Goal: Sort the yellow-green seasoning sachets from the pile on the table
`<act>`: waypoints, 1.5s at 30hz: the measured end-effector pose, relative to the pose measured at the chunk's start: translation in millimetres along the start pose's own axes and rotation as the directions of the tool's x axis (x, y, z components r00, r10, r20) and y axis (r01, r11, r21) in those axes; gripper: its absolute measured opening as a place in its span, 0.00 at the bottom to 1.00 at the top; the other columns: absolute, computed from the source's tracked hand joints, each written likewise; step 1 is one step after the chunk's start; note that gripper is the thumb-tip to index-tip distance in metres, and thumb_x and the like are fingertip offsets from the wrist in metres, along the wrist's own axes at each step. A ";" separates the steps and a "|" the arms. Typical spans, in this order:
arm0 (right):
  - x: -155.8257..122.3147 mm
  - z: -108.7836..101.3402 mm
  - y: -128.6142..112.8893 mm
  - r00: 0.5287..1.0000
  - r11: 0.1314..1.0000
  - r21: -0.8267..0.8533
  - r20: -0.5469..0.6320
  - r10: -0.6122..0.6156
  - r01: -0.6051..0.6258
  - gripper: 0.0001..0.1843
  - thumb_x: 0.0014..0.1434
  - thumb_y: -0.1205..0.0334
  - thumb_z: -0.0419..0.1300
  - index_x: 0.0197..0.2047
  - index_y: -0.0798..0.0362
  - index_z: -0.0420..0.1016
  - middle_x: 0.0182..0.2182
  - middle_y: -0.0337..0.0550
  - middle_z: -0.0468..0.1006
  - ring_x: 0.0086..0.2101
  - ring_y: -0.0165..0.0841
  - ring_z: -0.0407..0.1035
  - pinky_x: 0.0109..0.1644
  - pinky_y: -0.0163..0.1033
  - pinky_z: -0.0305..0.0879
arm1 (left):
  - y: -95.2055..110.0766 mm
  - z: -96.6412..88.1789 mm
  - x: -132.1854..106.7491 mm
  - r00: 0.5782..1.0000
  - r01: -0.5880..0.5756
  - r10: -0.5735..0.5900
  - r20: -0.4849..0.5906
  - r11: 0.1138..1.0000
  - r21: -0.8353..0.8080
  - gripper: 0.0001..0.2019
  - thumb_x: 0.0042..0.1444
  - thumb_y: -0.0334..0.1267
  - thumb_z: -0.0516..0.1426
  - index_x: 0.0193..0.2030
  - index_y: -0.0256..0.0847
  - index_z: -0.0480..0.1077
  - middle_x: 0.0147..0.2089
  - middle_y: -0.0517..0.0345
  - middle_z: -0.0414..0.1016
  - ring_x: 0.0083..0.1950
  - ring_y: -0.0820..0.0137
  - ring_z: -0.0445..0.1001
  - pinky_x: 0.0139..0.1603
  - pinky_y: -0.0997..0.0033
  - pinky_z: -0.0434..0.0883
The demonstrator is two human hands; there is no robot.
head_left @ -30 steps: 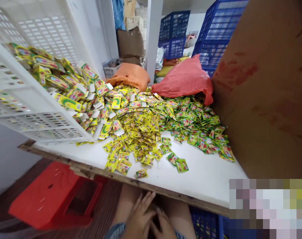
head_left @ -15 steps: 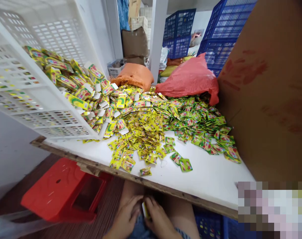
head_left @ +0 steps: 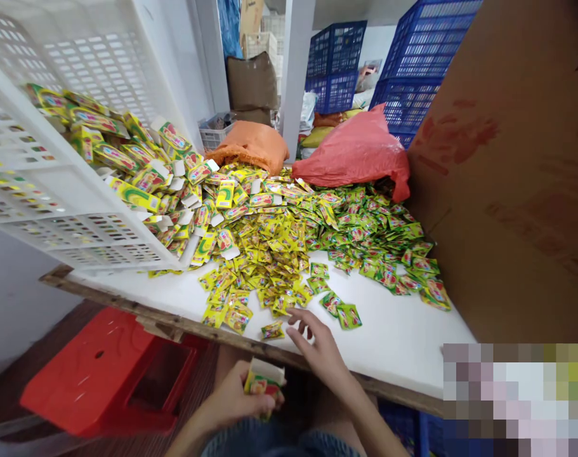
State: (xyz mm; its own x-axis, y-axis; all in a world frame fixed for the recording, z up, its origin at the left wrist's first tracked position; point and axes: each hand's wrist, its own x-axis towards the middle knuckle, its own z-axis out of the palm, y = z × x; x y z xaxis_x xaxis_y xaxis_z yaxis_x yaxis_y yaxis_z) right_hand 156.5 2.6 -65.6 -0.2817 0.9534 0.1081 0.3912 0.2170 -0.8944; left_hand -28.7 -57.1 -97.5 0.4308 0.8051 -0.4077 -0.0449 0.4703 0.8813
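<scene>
The left hand point(head_left: 231, 400) grips an open carton point(head_left: 264, 379) below the bench's point(head_left: 393, 336) near edge while the right hand point(head_left: 317, 346), fingers spread, hovers beside a stray sachet point(head_left: 272, 331) there, best pinched singly by its rim.

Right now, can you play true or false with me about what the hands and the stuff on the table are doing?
1. The left hand holds a small carton with its flap open. True.
2. The right hand rests in the lap. False: it reaches over the edge of the table, fingers spread, next to the loose sachets.
3. The stool beside the table is blue. False: it is red.
4. The white crate is tilted, and cartons spill from it onto the table. True.
</scene>
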 end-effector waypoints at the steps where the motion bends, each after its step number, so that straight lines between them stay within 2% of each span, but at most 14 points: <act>1: 11.5 6.6 8.6 1.000 0.996 -0.090 -0.030 0.000 -0.003 0.14 0.57 0.60 0.53 0.46 0.51 0.70 0.36 0.44 0.72 0.34 0.33 0.65 0.40 0.38 0.62 | 0.8 -4.5 1.2 1.000 -0.030 0.029 -0.008 0.999 -0.044 0.21 0.39 0.42 0.64 0.41 0.34 0.70 0.33 0.49 0.78 0.33 0.66 0.75 0.35 0.69 0.69; 4: 32.9 31.5 27.9 0.999 0.956 -0.292 -0.039 -0.005 -0.006 0.05 0.50 0.63 0.60 0.33 0.54 0.73 0.35 0.46 0.70 0.40 0.38 0.62 0.45 0.42 0.58 | 3.7 -19.9 5.4 0.989 -0.121 0.114 -0.095 0.991 -0.063 0.20 0.41 0.42 0.64 0.41 0.35 0.71 0.34 0.48 0.78 0.34 0.65 0.76 0.36 0.68 0.70; 8: 30.3 44.1 30.7 0.999 0.980 -0.192 -0.011 0.051 -0.052 0.04 0.47 0.68 0.59 0.30 0.54 0.68 0.32 0.43 0.70 0.37 0.35 0.63 0.41 0.39 0.59 | 16.7 -30.7 15.6 0.951 -0.199 0.198 -0.239 0.980 0.022 0.19 0.41 0.42 0.64 0.40 0.36 0.73 0.36 0.49 0.78 0.38 0.64 0.75 0.40 0.68 0.70; 12: 14.6 23.2 18.7 0.996 0.994 0.099 -0.067 0.055 -0.048 0.11 0.47 0.72 0.57 0.36 0.52 0.63 0.30 0.36 0.69 0.33 0.30 0.65 0.37 0.33 0.61 | 33.3 -17.6 30.9 0.952 -0.211 0.223 -0.207 0.974 0.079 0.20 0.41 0.41 0.64 0.43 0.37 0.72 0.40 0.53 0.77 0.44 0.64 0.73 0.43 0.69 0.68; 15: 6.2 0.0 11.8 0.986 0.938 0.344 -0.143 0.086 -0.032 0.17 0.45 0.72 0.59 0.39 0.50 0.62 0.30 0.35 0.69 0.33 0.30 0.66 0.38 0.34 0.62 | 39.4 1.9 44.7 0.977 -0.173 0.179 -0.117 0.983 0.062 0.19 0.39 0.41 0.65 0.39 0.35 0.74 0.34 0.54 0.77 0.36 0.66 0.74 0.38 0.70 0.69; 18: -1.1 -18.0 12.4 0.975 0.828 0.555 -0.131 0.179 -0.078 0.21 0.47 0.63 0.62 0.45 0.50 0.62 0.31 0.37 0.71 0.32 0.31 0.68 0.39 0.37 0.64 | 41.1 21.7 56.9 0.959 -0.245 0.247 -0.142 0.969 0.029 0.18 0.40 0.41 0.64 0.39 0.36 0.74 0.35 0.54 0.78 0.36 0.66 0.73 0.39 0.70 0.69; 20: -6.3 -24.3 16.1 0.967 0.797 0.593 -0.118 0.225 -0.113 0.17 0.50 0.56 0.60 0.43 0.52 0.67 0.32 0.40 0.73 0.33 0.32 0.68 0.40 0.39 0.64 | 41.0 33.8 62.2 0.949 -0.278 0.278 -0.151 0.960 0.027 0.18 0.42 0.42 0.63 0.41 0.36 0.73 0.38 0.53 0.78 0.38 0.65 0.73 0.40 0.69 0.69; 23: -12.1 -28.9 23.9 0.957 0.840 0.524 -0.148 0.249 -0.138 0.14 0.52 0.51 0.59 0.30 0.55 0.71 0.25 0.39 0.72 0.29 0.32 0.67 0.36 0.37 0.64 | 40.4 49.4 65.6 0.950 -0.288 0.294 -0.103 0.955 0.065 0.18 0.44 0.42 0.62 0.42 0.36 0.73 0.39 0.53 0.78 0.40 0.63 0.73 0.41 0.68 0.69; 27: -10.6 -48.0 40.3 0.923 0.903 0.416 -0.295 0.248 -0.109 0.15 0.50 0.49 0.60 0.31 0.55 0.71 0.24 0.38 0.70 0.26 0.29 0.63 0.30 0.34 0.60 | 42.6 59.9 66.6 0.942 -0.316 0.325 -0.080 0.943 0.109 0.17 0.45 0.41 0.61 0.43 0.37 0.73 0.41 0.53 0.77 0.42 0.64 0.73 0.45 0.69 0.67; 30: -4.6 -78.0 60.0 0.868 0.952 0.282 -0.435 0.238 -0.120 0.17 0.51 0.48 0.57 0.34 0.55 0.69 0.22 0.36 0.68 0.22 0.28 0.59 0.26 0.33 0.57 | 45.7 57.0 70.9 0.958 -0.259 0.266 -0.109 0.963 0.076 0.19 0.44 0.43 0.62 0.42 0.35 0.72 0.41 0.49 0.77 0.42 0.63 0.74 0.44 0.68 0.68; 35: 3.7 -113.4 92.5 0.878 0.963 -0.065 -0.431 0.210 -0.262 0.18 0.52 0.47 0.53 0.28 0.54 0.68 0.19 0.37 0.68 0.21 0.30 0.59 0.25 0.33 0.54 | 44.0 46.6 89.5 0.974 -0.206 0.205 -0.099 0.978 0.001 0.22 0.39 0.44 0.64 0.39 0.31 0.71 0.36 0.47 0.77 0.38 0.64 0.74 0.41 0.68 0.68; 40: 6.7 -107.2 111.5 0.849 0.923 -0.173 -0.477 0.228 -0.345 0.15 0.42 0.49 0.61 0.25 0.54 0.70 0.22 0.42 0.70 0.27 0.35 0.63 0.31 0.37 0.56 | 39.9 45.6 105.5 0.977 -0.208 0.204 -0.063 0.976 -0.070 0.20 0.40 0.42 0.65 0.38 0.32 0.72 0.36 0.47 0.77 0.38 0.65 0.74 0.41 0.69 0.68; 43: 5.8 -99.4 118.1 0.825 0.897 -0.189 -0.501 0.262 -0.399 0.17 0.40 0.50 0.63 0.30 0.55 0.71 0.24 0.44 0.71 0.29 0.38 0.65 0.33 0.39 0.56 | 40.8 48.5 111.0 0.979 -0.201 0.199 -0.044 0.977 -0.068 0.17 0.40 0.41 0.64 0.34 0.30 0.72 0.29 0.49 0.76 0.33 0.68 0.74 0.36 0.70 0.68; 45: 4.4 -95.6 120.0 0.834 0.893 -0.178 -0.469 0.292 -0.413 0.16 0.40 0.50 0.63 0.27 0.54 0.70 0.20 0.41 0.70 0.26 0.36 0.64 0.31 0.38 0.56 | 41.3 51.4 115.0 0.983 -0.177 0.173 -0.062 0.981 -0.077 0.17 0.36 0.41 0.65 0.30 0.30 0.71 0.24 0.53 0.74 0.27 0.70 0.72 0.32 0.71 0.68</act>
State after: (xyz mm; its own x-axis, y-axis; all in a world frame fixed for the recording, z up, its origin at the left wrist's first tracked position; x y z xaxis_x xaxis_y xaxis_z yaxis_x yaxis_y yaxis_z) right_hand 286.0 52.9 -131.0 0.2900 0.9565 0.0324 0.6216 -0.1624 -0.7663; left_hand 65.3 36.3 -95.8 0.3601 0.8950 -0.2631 -0.1903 0.3466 0.9185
